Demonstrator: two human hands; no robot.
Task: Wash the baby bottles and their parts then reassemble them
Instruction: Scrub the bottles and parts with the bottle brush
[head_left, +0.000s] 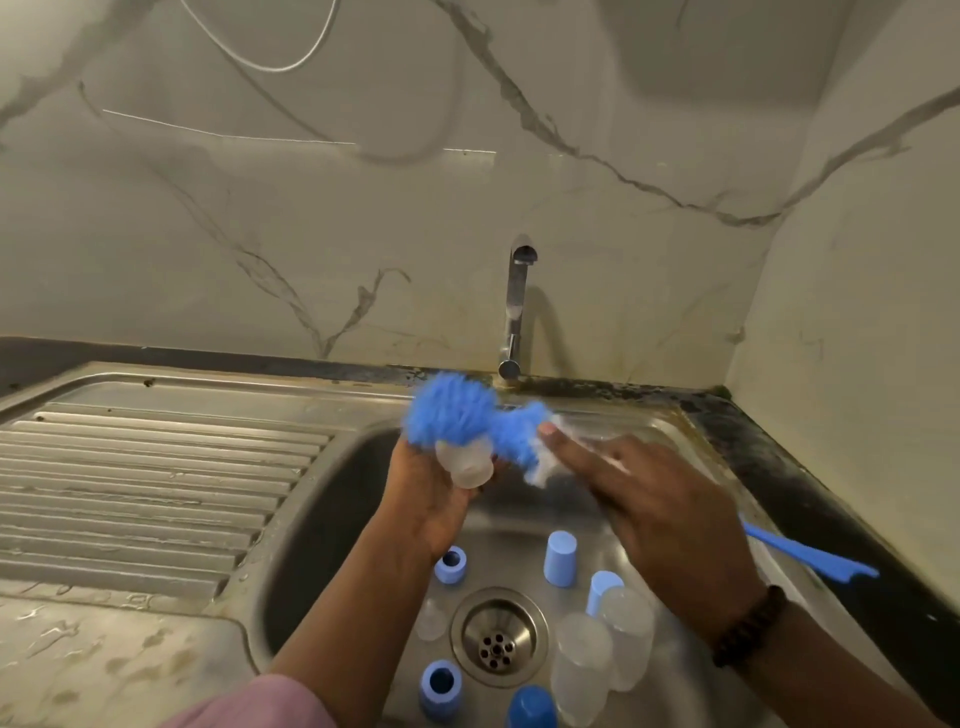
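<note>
Over the sink (332, 499), the left hand (431, 499) curls its fingers round a clear teat (465, 465), pressed against the blue brush (467, 415). The right hand (649, 499) grips the brush handle, its forefinger stretched along the shaft. Blue caps (560, 558), rings (450, 565) and clear bottles (582, 670) lie in the basin round the drain (498, 636).

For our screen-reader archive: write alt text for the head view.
Over a steel sink, the left hand holds a clear teat while the right hand works a blue brush against it. Blue rings, caps and clear bottles lie around the drain; the tap runs no visible water.
</note>
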